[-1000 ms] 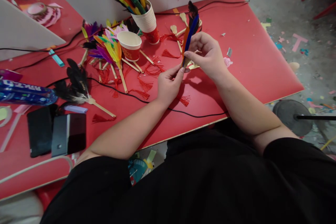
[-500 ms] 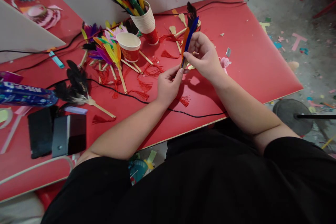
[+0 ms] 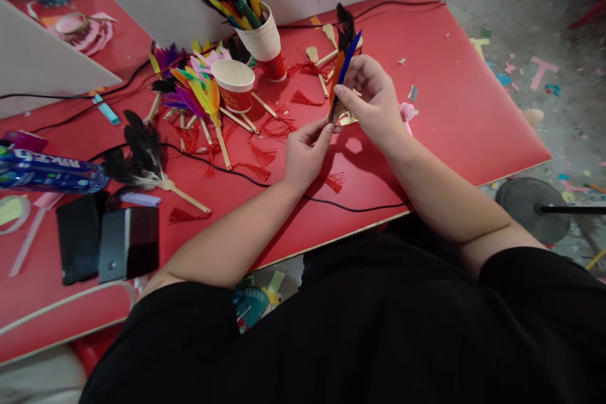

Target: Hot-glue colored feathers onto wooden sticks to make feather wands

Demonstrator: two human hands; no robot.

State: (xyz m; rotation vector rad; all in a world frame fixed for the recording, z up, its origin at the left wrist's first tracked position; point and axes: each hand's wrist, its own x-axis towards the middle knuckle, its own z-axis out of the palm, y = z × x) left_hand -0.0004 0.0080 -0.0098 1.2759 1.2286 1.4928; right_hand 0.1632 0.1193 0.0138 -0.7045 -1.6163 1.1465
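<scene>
Over the red table, my left hand (image 3: 307, 150) pinches a small wooden fan handle (image 3: 338, 111) between thumb and finger; most of the handle is hidden by the fingers. An orange feather (image 3: 337, 69) stands up from its flat head. My right hand (image 3: 375, 100) is closed on a blue feather (image 3: 351, 57), thumb against its lower part, beside the orange one. A red tassel (image 3: 334, 182) shows just below my left hand. Behind the hands lie bare wooden handles (image 3: 312, 54) with red tassels and a black feather (image 3: 346, 22).
Left of my hands lie finished-looking feather fans (image 3: 208, 101) and a paper cup (image 3: 234, 82). Stacked cups (image 3: 262, 41) hold loose feathers. A black feather fan (image 3: 142, 151), blue bottle (image 3: 52, 170) and phones (image 3: 78, 240) are further left. A pink glue bottle (image 3: 408, 112) and a black cable (image 3: 350, 207) lie nearby.
My right thumb and the blue feather have shifted slightly, the thumb rising up along it. My left hand keeps its pinch. The whole view has drifted a little.
</scene>
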